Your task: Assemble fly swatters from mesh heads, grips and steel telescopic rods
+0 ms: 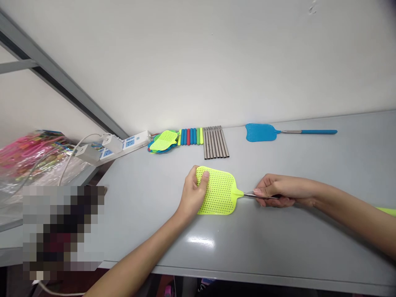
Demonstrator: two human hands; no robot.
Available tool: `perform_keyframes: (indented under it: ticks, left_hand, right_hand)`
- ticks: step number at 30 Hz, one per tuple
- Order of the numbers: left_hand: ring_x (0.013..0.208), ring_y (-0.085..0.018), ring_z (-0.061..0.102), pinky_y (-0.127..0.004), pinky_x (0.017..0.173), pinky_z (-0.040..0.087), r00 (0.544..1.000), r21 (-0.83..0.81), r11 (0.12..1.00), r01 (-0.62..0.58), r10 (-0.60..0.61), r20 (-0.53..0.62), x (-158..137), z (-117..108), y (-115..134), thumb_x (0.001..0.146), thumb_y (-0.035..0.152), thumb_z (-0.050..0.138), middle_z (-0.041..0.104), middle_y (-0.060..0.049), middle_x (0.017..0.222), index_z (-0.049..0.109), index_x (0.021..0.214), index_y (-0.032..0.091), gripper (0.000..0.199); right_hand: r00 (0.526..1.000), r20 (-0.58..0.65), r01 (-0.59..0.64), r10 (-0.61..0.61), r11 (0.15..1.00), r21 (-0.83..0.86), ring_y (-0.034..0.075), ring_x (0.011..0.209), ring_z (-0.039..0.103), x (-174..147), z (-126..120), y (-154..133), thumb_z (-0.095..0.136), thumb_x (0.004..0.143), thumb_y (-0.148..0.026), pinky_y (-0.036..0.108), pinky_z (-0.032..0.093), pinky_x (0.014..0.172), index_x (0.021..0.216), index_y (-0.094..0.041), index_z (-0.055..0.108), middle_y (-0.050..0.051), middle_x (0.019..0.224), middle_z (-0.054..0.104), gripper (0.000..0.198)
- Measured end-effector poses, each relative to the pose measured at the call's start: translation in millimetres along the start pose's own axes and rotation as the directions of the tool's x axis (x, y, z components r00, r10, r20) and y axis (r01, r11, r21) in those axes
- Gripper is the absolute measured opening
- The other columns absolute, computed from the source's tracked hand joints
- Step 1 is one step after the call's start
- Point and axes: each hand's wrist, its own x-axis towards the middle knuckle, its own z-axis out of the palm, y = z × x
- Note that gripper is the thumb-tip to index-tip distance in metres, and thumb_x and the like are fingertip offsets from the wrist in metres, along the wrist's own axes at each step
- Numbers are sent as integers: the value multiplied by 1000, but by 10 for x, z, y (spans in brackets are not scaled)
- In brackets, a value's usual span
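Note:
A yellow-green fly swatter (218,194) is held level above the grey table. My left hand (194,187) grips the far-left edge of its perforated head, thumb on top. On the metal rod just beyond the head's neck, my right hand (274,190) is closed with its fingers wrapped around it. Past that hand the rod is hidden by my hand and forearm. A yellow-green strip (386,211) shows at the right picture edge, behind my forearm; whether it belongs to this swatter I cannot tell.
Along the wall lie a blue fly swatter (261,132), a row of metal rods (215,143), several coloured handle grips (190,137) and stacked swatter heads (163,141). A power strip (133,141) with plugs, bagged pink items (27,152) and a blurred-out dark object (62,231) are on the left.

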Motion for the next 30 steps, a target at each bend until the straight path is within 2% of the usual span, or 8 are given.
perform_keyframes:
  ticks: [10,30]
  left_hand:
    - [65,-13,50,-21,54,39,1000,20,1000,12,-12,24,-18,18,3,79,42,44,46,2,64,39,70,20,24]
    - [64,-13,50,-21,53,39,1000,0,1000,5,-5,18,-34,64,14,79,41,45,47,2,64,40,70,19,24]
  right_hand:
    - [997,27,-70,69,996,47,1,33,16,-3,15,-17,53,74,-41,16,7,29,61,-11,52,-8,40,33,32]
    - [995,59,-83,79,994,71,0,32,16,35,-3,-13,53,74,-41,15,7,28,61,-12,51,-8,40,34,32]
